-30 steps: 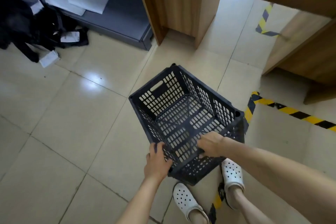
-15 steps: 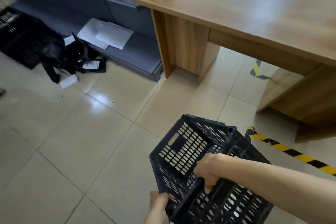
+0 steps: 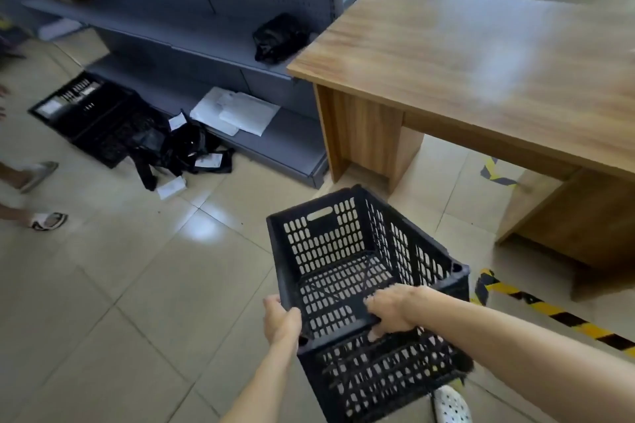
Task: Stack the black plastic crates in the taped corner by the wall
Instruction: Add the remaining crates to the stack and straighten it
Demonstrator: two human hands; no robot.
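Since its walls and floor are all perforated lattice, the black plastic crate [image 3: 364, 285] looks light and stiff enough for two hands to manage, with its thick rim and the slot handle in the far wall as the natural places to hold; smooth plastic may slip, so fingers hooked over an edge seem safest. It hangs above the tiled floor [image 3: 120, 285], tipped with its open mouth toward the wearer, just left of the yellow-black floor tape [image 3: 556, 316] and near the wooden desk [image 3: 481, 62]. The left hand [image 3: 280, 319] clamps the near left corner of the rim, forearm outstretched. The right hand [image 3: 391, 312] curls over the near rim, fingers wrapped under.
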